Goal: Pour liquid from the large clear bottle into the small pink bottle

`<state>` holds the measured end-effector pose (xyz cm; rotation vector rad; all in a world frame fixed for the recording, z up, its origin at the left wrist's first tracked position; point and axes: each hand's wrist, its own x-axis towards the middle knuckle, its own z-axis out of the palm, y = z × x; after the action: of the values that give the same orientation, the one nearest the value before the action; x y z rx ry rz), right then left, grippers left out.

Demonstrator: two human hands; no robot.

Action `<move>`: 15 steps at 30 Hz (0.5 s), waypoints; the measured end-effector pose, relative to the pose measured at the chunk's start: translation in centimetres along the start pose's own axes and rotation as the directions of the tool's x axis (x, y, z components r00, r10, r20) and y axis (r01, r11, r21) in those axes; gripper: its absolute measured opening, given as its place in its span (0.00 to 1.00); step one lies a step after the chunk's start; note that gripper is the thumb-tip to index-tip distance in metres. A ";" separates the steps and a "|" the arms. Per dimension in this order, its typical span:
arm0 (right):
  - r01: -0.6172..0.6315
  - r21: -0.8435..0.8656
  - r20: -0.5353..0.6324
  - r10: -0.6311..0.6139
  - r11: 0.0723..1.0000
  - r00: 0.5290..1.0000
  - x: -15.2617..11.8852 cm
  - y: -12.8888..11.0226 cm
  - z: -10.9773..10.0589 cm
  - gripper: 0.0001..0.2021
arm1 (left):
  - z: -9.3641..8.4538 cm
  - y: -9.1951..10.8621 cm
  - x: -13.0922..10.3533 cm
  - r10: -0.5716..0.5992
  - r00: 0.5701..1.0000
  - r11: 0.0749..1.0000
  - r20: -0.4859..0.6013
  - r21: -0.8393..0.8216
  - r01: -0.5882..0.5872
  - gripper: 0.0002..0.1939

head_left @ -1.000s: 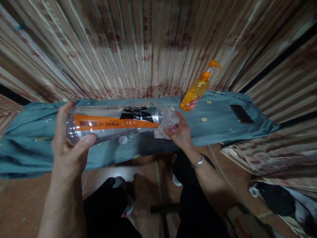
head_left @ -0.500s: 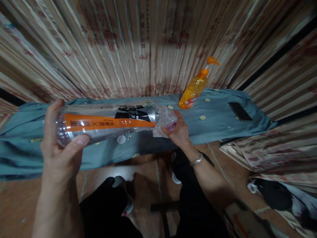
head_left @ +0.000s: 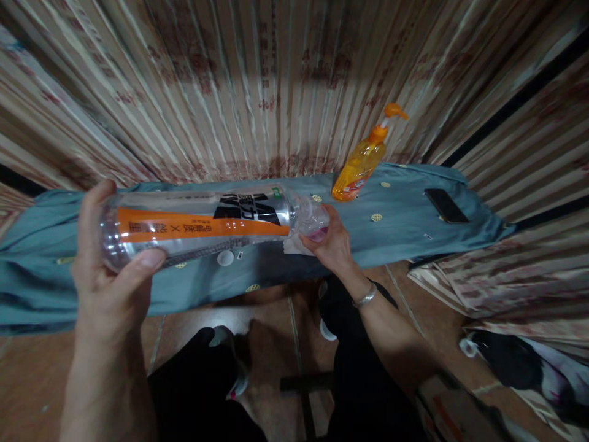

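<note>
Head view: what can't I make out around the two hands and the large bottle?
Head view: some fingers of the left hand are hidden behind the large bottle.
Head view: most fingers of the right hand are hidden by the hand itself and the clear container.
Head view: where bottle and container meet is blurred, clear plastic against clear plastic.
Head view: the smallest print on the label is too small to read.

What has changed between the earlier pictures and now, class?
The left hand and the base end of the large bottle have shifted slightly left, while the bottle's neck stays at the small clear container in the right hand. Nothing was taken hold of or let go. The orange pump bottle and phone stay put.
</note>
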<state>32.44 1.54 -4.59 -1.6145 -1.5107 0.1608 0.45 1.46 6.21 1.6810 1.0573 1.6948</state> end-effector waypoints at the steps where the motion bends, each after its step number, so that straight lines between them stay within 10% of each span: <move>1: -0.003 -0.002 0.000 0.003 1.000 1.000 0.0 0.0 0.0 0.42 | 0.0 0.0 0.0 0.000 1.000 1.000 -0.001 0.002 0.000 0.46; 15: -0.002 -0.001 -0.011 0.002 1.000 1.000 0.0 -0.3 -0.1 0.41 | -0.3 -0.1 -0.1 0.013 0.999 0.999 -0.030 0.053 -0.011 0.48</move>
<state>32.31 1.48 -4.36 -1.6151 -1.5013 0.1526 0.12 1.37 6.15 1.7028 1.1176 1.7183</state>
